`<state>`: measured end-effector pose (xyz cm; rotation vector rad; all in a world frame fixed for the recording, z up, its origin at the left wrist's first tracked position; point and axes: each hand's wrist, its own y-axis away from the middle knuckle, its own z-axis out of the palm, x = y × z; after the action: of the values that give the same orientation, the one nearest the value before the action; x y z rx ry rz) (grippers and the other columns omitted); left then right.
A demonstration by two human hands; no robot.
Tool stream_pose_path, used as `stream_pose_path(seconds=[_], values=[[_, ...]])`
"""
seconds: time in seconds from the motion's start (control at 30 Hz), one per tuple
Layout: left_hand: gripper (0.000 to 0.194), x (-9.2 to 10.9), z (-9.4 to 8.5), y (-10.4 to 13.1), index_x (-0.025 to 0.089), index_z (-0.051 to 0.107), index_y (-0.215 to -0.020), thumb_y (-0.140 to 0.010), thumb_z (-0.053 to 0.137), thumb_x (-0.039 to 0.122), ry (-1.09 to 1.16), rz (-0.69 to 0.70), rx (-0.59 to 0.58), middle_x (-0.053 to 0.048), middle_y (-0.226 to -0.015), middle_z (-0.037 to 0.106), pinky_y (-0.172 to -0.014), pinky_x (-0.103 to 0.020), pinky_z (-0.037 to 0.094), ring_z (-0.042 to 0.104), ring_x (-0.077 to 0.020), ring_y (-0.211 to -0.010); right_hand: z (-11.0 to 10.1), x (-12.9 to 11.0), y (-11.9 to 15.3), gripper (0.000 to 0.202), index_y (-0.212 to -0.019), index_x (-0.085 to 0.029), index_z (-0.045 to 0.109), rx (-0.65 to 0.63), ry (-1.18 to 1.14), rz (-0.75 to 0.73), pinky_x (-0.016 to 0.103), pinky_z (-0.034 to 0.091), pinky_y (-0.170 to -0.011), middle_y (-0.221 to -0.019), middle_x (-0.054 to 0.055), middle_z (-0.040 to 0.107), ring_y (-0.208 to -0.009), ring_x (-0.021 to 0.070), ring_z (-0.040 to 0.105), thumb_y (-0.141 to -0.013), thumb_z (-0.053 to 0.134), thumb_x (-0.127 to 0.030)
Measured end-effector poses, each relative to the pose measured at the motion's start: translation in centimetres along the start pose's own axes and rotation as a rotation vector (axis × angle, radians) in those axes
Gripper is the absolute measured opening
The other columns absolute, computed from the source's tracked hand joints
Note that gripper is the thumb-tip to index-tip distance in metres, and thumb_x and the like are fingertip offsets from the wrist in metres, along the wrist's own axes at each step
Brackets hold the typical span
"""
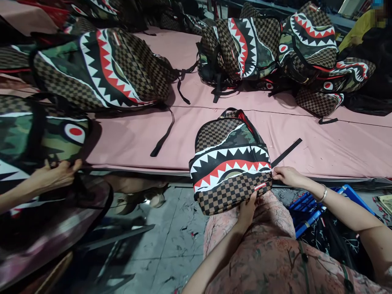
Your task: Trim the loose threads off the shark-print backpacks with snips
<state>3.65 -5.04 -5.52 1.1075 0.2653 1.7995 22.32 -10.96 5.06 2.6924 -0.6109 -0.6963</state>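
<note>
A small backpack (229, 163) with brown checks, a camouflage panel and a red-and-white shark mouth lies tilted over the table's front edge, its base towards me. My left hand (248, 206) grips its bottom edge, with the fingers partly hidden beneath the bag. At the bag's right side, my right hand (286, 176) is closed in a pinch on the lower side edge; whether a thread or loose end is between the fingertips is too small to tell. A black strap (287, 152) sticks out from the bag's right side across the pink cloth.
The pink-covered table (134, 139) bears more shark-print backpacks: a large one (101, 69) at left and a pile (245, 49) behind. To the left, a co-worker's hand (63, 173) holds another backpack (65, 134). A blue crate (309, 216) stands on the floor at right.
</note>
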Motion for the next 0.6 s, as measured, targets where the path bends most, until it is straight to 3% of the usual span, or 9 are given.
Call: stream_pose_path(seconds=[0.17, 0.6], values=[[0.029, 0.0, 0.0, -0.2, 0.017, 0.062, -0.084, -0.062, 0.070, 0.032, 0.012, 0.003, 0.015, -0.004, -0.083, 0.064, -0.070, -0.030, 0.049, 0.059, -0.0134, -0.064, -0.1, 0.5, 0.2, 0.011, -0.080, -0.020, 0.057, -0.009, -0.014, 0.012, 0.024, 0.037, -0.062, -0.079, 0.002, 0.064, -0.072, 0.0165, 0.057, -0.083, 0.049, -0.028], [0.020, -0.1, 0.0, -0.1, 0.017, 0.064, -0.078, -0.064, 0.067, 0.031, -0.062, 0.016, 0.036, -0.005, -0.074, 0.066, -0.070, -0.032, 0.050, 0.061, -0.0168, -0.065, 0.2, -1.2, -1.1, 0.008, -0.075, -0.020, 0.057, -0.055, 0.047, -0.042, 0.023, 0.035, -0.059, -0.076, 0.002, 0.063, -0.069, 0.0157, 0.056, -0.081, 0.052, -0.024]])
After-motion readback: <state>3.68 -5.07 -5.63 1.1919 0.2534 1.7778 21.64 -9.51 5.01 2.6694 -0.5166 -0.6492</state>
